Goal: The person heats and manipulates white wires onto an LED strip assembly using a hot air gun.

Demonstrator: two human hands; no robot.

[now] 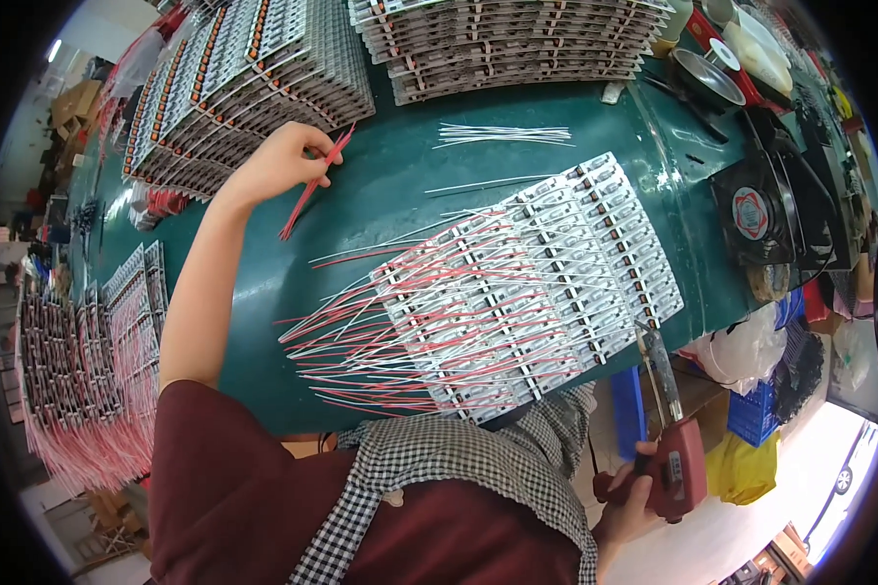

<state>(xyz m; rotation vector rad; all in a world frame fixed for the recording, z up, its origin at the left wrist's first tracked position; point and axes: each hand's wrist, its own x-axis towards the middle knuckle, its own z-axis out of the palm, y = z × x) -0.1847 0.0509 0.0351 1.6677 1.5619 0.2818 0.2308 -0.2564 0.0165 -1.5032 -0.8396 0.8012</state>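
Observation:
My left hand [291, 164] is closed in a pinch on a small bundle of red wires [304, 207], above the green table and just in front of a tall stack of boards. The handle of a dark red soldering gun [680, 470] is gripped by my right hand [631, 499] at the lower right. Its metal tip points up to the near right corner of a white circuit board panel [610, 255]; I cannot tell if it touches. Many red and white wires [346, 336] run across the panel and stick out past its left edge.
Loose white wires [505, 135] lie behind the panel. Tall stacks of boards [254, 93] stand along the back, and wired panels [88, 351] at the left. A black fan [751, 213] and a metal dish [707, 78] occupy the right. The green table [263, 292] carries the panel.

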